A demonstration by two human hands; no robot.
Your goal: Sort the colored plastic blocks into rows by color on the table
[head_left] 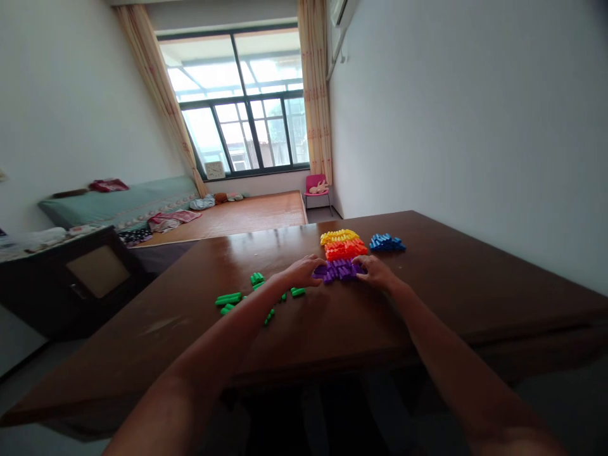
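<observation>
A low pile of small purple tube-like pieces (341, 271) lies on the dark brown table (332, 335). My left hand (304, 271) curves around its left end, fingers on the far side and thumb on the near side. Around the right end my right hand (376, 272) is cupped the same way. Both hands touch purple pieces at the ends of the pile. Just behind are a pile of orange pieces (346, 248) and, beyond it, a pile of yellow pieces (339, 236). My fingers partly hide the pile's ends.
Green pieces (228, 298) lie scattered on the left, partly behind my left forearm. Blue pieces (387, 242) form a pile at the back right. Beyond the table are a bed (251, 212), a pink chair (315, 183) and a dark cabinet (90, 278).
</observation>
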